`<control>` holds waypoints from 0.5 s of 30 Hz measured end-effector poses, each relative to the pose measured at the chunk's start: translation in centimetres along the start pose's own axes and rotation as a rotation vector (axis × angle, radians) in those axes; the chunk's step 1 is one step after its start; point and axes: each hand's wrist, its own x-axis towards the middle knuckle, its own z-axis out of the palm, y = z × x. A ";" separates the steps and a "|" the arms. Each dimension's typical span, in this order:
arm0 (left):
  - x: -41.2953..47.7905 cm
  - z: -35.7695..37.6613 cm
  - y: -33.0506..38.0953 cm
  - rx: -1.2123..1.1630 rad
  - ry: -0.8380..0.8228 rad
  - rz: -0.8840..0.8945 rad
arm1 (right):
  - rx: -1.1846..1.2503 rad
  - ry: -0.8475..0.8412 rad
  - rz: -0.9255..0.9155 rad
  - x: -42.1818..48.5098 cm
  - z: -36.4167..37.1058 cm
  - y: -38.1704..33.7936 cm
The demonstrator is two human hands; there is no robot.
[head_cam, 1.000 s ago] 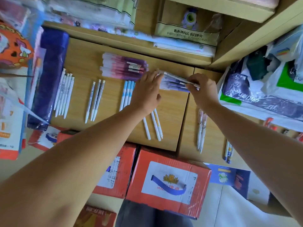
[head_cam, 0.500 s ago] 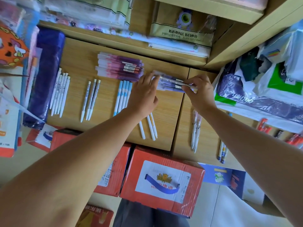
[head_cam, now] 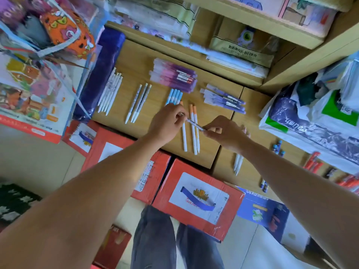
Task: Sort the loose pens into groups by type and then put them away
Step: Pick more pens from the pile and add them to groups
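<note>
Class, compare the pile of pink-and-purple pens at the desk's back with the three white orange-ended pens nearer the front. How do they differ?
The pink-and-purple pens lie crosswise, left to right; the white orange-ended pens point front to back. The pink-and-purple pens are heaped together; the white ones lie flat in one layer, one apart from two. Both groups rest on the wooden desk.
</note>
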 end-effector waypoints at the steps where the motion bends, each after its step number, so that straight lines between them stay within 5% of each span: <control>1: -0.6 -0.5 -0.7 -0.019 0.027 -0.054 | 0.005 -0.049 0.018 0.1 0.5 -0.9; 7: -2.1 -4.7 -5.9 0.066 0.045 -0.242 | 0.225 -0.070 0.158 2.2 4.7 -5.7; 15: -0.1 -7.9 -13.3 0.178 -0.082 -0.199 | 0.367 0.007 0.363 8.2 11.0 -11.3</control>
